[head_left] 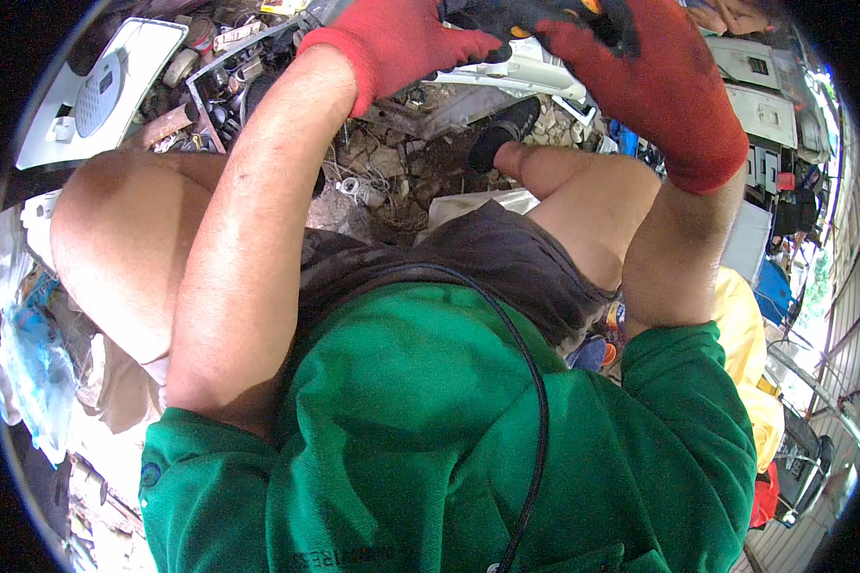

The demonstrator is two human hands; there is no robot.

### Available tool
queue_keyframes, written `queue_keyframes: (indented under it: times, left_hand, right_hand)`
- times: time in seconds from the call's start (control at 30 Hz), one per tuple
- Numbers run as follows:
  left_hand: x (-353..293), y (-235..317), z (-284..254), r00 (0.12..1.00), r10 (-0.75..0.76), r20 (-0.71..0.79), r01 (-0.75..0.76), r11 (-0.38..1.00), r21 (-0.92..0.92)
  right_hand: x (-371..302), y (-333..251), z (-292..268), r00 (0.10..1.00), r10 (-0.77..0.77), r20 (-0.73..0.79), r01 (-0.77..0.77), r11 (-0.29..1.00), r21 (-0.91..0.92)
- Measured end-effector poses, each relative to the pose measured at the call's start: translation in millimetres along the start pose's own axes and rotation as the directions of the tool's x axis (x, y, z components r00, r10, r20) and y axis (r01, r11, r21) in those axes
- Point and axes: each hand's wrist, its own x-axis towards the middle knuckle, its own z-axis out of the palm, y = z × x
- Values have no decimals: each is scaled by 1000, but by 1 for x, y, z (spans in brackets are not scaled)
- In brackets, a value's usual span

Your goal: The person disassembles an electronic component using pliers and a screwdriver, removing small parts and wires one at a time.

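Observation:
My left hand [392, 53], in a red glove with dark fingertips, is at the top edge, its thumb stretched to the right below a black thing with orange parts [506, 17]. Across from it, my right hand [645, 91] wears a matching red glove and curls its fingers at that thing's right end. The top edge cuts off much of the black-and-orange thing and some of my fingers, so its kind does not show. Just below and behind the hands lies a long white plastic part [521, 72].
Scrap and small metal parts [229, 81] lie at the upper left beside a white panel [105, 91]. Rubble and a white cable [358, 189] cover the ground between my legs. Pale casings [755, 105] and a yellow sack [741, 325] are on the right, a blue plastic bag [33, 353] on the left.

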Motion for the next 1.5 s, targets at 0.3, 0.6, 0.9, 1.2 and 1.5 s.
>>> queue_keyframes:
  times: [0.3, 0.6, 0.9, 1.2, 1.5]
  left_hand:
    - [0, -7, 2, 991, 128, 41, -129, 991, 23]
    - [2, 0, -4, 987, -72, 146, 78, 996, -34]
    - [0, 3, -5, 989, 74, 128, -77, 997, 14]
    - [3, -1, -3, 991, 54, 122, -60, 997, 45]
    - [5, -11, -4, 987, 113, 115, -111, 993, -26]
  right_hand:
    - [-8, 12, -3, 998, -54, 41, 47, 986, 159]
    - [-19, 28, 9, 968, -217, -126, 233, 964, 129]
    - [-28, 22, 25, 984, 84, -158, -3, 890, 456]
    - [-28, 23, 31, 964, 125, -234, -20, 914, 406]
    - [-24, 6, 26, 958, 90, -272, -2, 951, 308]
